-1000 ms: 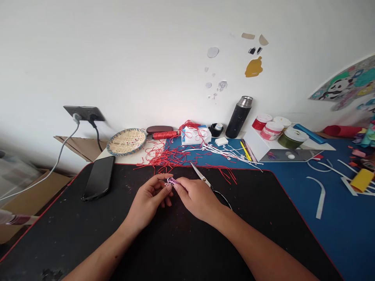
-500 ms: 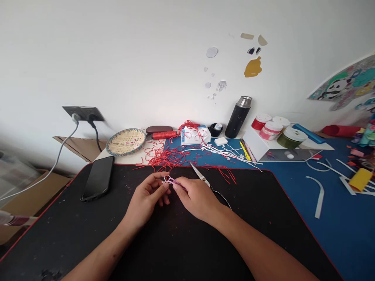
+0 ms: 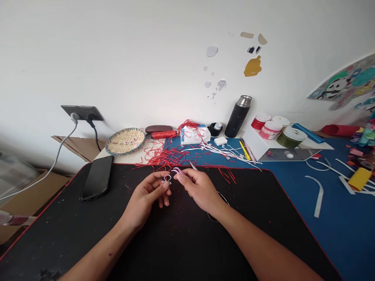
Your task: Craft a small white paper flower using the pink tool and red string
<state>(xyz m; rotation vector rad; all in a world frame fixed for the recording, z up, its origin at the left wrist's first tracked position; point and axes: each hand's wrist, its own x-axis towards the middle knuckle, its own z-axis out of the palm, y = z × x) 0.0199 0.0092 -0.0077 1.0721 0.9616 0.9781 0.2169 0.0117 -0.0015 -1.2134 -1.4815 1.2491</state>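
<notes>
My left hand (image 3: 150, 191) pinches a small knot of white cord (image 3: 166, 180) between thumb and fingers; a few thin loops fan out above the thumb. Close by on the right, my right hand (image 3: 197, 187) is closed on purple tweezers (image 3: 177, 171), whose curved tips point left, apart from the knot. Behind the right hand a blade of the scissors (image 3: 193, 166) shows; the rest is covered. Both hands are above the black mat (image 3: 175, 242).
Red cord scraps (image 3: 170, 155) and white cords (image 3: 222, 150) lie beyond the mat. A phone (image 3: 97, 177) and a woven basket (image 3: 125, 141) are at left. A black flask (image 3: 238, 117) and paint jars (image 3: 271, 130) stand at the back right.
The tweezers have come away from the white knot, and my right hand has shifted slightly up and right. The knot's loops now show more fully; more of the scissors is covered.
</notes>
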